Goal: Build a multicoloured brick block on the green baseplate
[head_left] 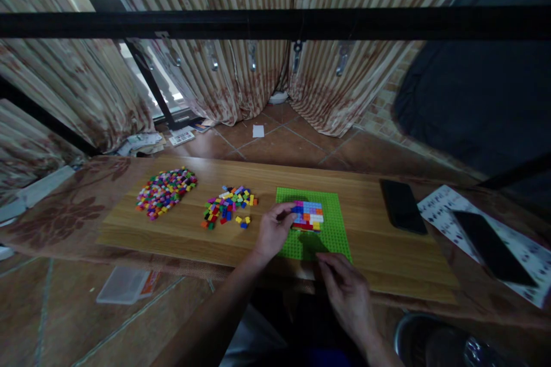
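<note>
My left hand (pixel 274 230) is at the left side of a patch of toy bricks (pixel 313 215) in blue, white, orange, red, yellow and purple. The patch sits on a green studded baseplate (pixel 331 235). Thumb and forefinger of this hand are pinched at a dark blue toy brick (pixel 297 209) on the patch's left edge. Nearer to me, my right hand (pixel 346 289) hovers by the baseplate's front edge, its thumb and fingertips together. Whatever is between those fingertips, if anything, is too small to make out.
Left of the baseplate lies a loose spread of bricks (pixel 230 203), and farther left a denser heap (pixel 167 190). A black phone (pixel 402 206) rests on the board's right end. Beyond it are a printed sheet (pixel 443 206) and another dark device (pixel 493 246). A black bar (pixel 275 24) crosses above.
</note>
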Motion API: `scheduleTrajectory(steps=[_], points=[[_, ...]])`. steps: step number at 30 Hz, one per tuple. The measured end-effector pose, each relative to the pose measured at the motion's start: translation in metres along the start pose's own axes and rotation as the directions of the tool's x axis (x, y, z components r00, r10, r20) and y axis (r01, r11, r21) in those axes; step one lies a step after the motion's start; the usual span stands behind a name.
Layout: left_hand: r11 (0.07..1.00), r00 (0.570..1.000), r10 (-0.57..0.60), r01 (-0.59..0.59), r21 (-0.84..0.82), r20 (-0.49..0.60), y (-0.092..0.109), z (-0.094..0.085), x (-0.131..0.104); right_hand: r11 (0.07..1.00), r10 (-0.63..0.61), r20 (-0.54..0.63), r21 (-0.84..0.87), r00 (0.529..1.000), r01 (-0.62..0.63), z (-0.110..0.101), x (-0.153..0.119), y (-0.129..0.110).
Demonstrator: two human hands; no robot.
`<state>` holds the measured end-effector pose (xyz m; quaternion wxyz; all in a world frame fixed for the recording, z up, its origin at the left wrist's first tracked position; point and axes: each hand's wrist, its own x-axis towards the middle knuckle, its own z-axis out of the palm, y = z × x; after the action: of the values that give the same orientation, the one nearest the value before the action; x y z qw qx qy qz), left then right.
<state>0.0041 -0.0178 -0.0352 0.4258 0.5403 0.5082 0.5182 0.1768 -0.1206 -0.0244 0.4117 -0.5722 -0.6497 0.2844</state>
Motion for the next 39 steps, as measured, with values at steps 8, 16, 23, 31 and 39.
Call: scheduleTrajectory(steps=[8, 16, 23, 31, 39], points=[[0.990, 0.990, -0.139, 0.138, -0.035, -0.016, 0.011, -0.001, 0.005, 1.000, 0.020, 0.030, -0.001, 0.999, -0.020, 0.000, 0.000, -0.002], [0.951, 0.981, -0.191, 0.176, 0.253, 0.036, 0.026, -0.006, 0.014, 1.000, 0.011, 0.030, -0.009, 0.999, -0.010, 0.002, -0.003, 0.002], [0.947, 0.983, -0.175, 0.150, 0.285, 0.063, 0.027, -0.010, 0.021, 1.000, 0.025, 0.036, -0.011, 0.999, -0.025, 0.001, -0.005, 0.004], [0.958, 0.982, -0.186, 0.178, 0.226, 0.013, 0.026, -0.018, 0.007, 1.000, 0.001, 0.038, -0.018, 0.999, 0.000, 0.001, -0.008, 0.009], [0.913, 0.993, -0.112, 0.118, 0.391, -0.038, 0.031, -0.071, -0.048, 0.995, -0.102, 0.105, 0.010, 0.989, 0.102, 0.021, 0.005, -0.011]])
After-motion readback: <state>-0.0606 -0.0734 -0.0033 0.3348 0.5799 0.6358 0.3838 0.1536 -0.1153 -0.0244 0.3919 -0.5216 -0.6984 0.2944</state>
